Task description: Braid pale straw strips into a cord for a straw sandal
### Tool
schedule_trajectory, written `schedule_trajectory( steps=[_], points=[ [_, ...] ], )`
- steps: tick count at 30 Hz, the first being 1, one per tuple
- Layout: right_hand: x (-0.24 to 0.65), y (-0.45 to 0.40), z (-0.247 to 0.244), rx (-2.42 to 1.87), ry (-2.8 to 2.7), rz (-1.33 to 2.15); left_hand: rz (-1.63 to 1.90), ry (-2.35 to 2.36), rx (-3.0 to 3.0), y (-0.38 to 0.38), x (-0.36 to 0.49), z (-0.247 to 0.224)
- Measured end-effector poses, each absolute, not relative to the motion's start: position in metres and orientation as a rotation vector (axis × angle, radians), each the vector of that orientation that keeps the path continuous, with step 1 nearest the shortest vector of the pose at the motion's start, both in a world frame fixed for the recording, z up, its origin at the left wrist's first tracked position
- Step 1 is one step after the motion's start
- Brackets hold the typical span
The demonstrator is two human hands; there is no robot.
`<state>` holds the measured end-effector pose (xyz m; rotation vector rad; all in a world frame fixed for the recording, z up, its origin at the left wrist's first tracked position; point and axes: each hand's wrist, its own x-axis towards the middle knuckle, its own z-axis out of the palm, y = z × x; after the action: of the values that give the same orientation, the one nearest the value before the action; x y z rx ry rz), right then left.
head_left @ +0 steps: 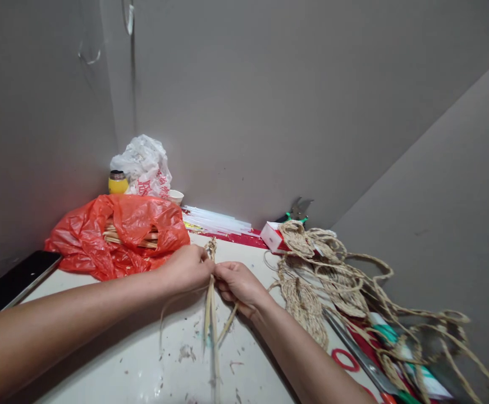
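Observation:
My left hand (pixel 191 267) and my right hand (pixel 239 285) meet near the middle of the white table (pixel 143 348). Both are closed, fingers pinched on flat straw strips (pixel 213 331) whose loose ends hang down toward me. Beyond my fingers, a short braided part of the straw (pixel 211 247) points away from me. One strip sticks out below my right palm. A thin strand curves down beneath my left wrist. The exact crossing of the strips is hidden by my fingertips.
Left of my hands lies a red plastic bag (pixel 143 213) with straw strips inside, near a dark phone (pixel 17 280). Coiled braided cord (pixel 305 306) heaps at right, beside scissors (pixel 366 359). Pruning shears (pixel 297 213) and translucent sticks (pixel 219 220) lie by the wall.

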<state>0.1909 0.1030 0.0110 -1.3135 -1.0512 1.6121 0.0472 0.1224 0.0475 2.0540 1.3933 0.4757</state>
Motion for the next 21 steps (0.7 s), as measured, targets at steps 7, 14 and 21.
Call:
schedule_trajectory(
  steps=[7, 14, 21],
  points=[
    [0.198, 0.104, 0.015, -1.312, -1.111, 1.651, 0.413, 1.148, 1.367, 0.134, 0.051, 0.029],
    [0.207, 0.106, 0.012, -1.309, -1.149, 1.7, 0.322, 1.065, 1.339, 0.129, 0.055, 0.03],
    [0.21, 0.107, 0.016, -1.389, -1.268, 1.667, 0.461, 1.13, 1.599, 0.14, 0.051, 0.019]
  ],
)
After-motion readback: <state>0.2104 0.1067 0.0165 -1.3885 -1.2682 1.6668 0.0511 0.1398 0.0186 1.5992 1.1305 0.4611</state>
